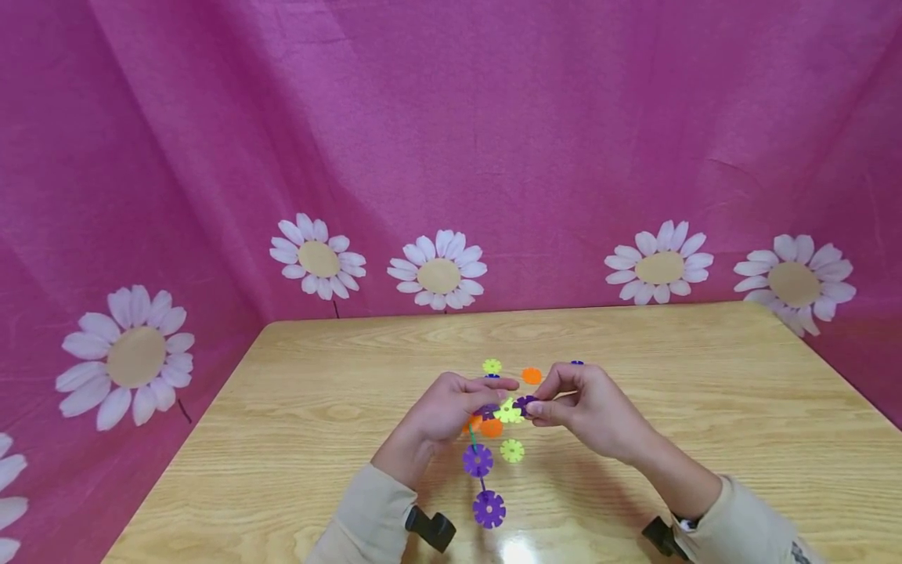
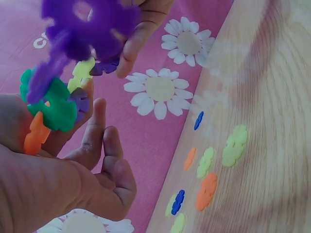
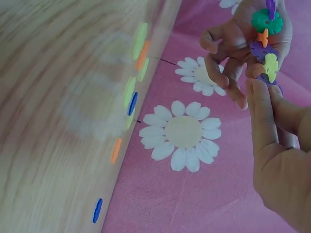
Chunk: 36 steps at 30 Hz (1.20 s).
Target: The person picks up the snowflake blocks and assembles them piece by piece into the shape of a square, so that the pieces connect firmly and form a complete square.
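Observation:
A chain of slotted plastic snowflake discs hangs between the two hands over the table. My left hand (image 1: 444, 409) holds its middle between thumb and fingers, the other fingers loosely bent. From there two purple discs (image 1: 478, 460) trail down, with a green disc (image 2: 58, 109) and an orange disc (image 2: 36, 133) above them, near the left palm. A yellow disc (image 1: 507, 412) shows between the hands. My right hand (image 1: 599, 415) pinches a dark purple disc (image 1: 523, 404) by its edge, right against the yellow one; the fingertips hide part of it.
Loose discs lie flat on the wooden table (image 1: 338, 392): a yellow disc (image 1: 512, 450), an orange disc (image 1: 532, 376), a blue disc (image 1: 577, 363) and several others. A pink curtain (image 1: 528, 141) printed with daisies stands behind the table's far edge.

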Tool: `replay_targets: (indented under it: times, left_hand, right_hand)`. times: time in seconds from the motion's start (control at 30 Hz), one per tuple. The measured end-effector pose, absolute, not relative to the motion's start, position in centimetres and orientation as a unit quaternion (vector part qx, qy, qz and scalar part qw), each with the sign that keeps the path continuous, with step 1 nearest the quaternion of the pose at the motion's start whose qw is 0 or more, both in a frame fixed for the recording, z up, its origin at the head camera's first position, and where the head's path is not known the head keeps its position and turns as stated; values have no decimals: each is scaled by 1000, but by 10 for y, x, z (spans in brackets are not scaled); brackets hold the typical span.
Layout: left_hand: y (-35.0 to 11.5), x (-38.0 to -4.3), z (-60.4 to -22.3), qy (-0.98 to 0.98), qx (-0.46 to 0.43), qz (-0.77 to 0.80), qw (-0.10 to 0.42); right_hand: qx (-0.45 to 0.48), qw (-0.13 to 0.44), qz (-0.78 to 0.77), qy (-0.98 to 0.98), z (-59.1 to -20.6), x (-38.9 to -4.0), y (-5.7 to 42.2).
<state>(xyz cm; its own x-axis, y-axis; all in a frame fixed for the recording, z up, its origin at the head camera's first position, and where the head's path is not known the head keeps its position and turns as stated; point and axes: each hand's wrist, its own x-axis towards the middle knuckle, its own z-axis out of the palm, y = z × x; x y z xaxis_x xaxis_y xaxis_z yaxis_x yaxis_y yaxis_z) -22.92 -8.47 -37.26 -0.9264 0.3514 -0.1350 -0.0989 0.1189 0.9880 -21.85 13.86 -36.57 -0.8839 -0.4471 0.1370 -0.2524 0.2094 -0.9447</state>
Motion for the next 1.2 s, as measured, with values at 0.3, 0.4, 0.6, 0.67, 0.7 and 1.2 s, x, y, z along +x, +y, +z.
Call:
replay_targets:
  times: [0.3, 0.4, 0.6, 0.67, 0.7, 1.2]
  left_hand:
    - [-84, -230, -371, 744, 95, 637, 176]
    - [-84, -230, -370, 752, 107, 624, 183]
    - [-84, -230, -370, 761, 118, 605, 202]
    - [-85, -228, -371, 765, 118, 601, 200]
    - [-85, -227, -371, 769, 117, 598, 196]
    - [-79, -227, -373, 766, 182, 602, 134]
  right_hand:
    - [-231, 89, -588, 770, -361, -221, 144]
    - [-237, 105, -595, 761, -363, -223, 147]
    - [-238, 140, -611, 742, -366, -228, 149]
    - [-244, 151, -616, 734, -368, -229, 149]
    - [-245, 157, -618, 730, -369, -229, 149]
    - [-253, 183, -630, 711, -379, -231, 145]
